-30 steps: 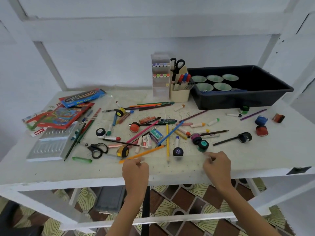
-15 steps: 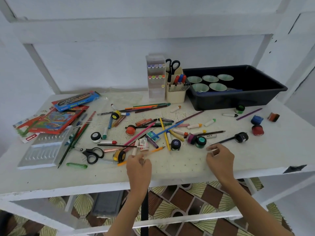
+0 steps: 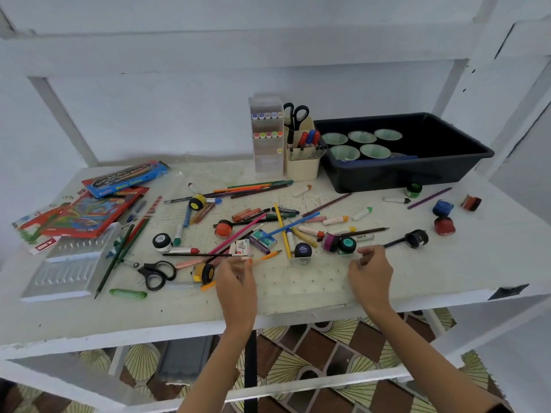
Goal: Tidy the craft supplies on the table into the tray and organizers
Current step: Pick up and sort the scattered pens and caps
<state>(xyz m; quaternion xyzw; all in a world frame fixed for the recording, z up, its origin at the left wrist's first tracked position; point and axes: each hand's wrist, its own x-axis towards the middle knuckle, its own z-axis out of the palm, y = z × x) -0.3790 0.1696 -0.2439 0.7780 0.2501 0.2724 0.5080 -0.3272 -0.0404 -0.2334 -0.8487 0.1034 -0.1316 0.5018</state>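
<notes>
White tabletop (image 3: 298, 290) lies strewn with supplies, black tray (image 3: 477, 150) and cream holder (image 3: 301, 169) at the back. My left hand (image 3: 237, 283) lies over the orange pencil (image 3: 269, 255); whether I pinch it I cannot tell. My right hand (image 3: 371, 275) hangs loosely curled, empty, beside the teal pot (image 3: 347, 243). Best align pencils, then lift together.

Two bare forearms lead to a bare left hand (image 3: 237, 281) and a bare right hand (image 3: 371, 278). A dark strip at the right arm's lowest visible part (image 3: 504, 408) may be a sleeve edge, though that is unclear.
</notes>
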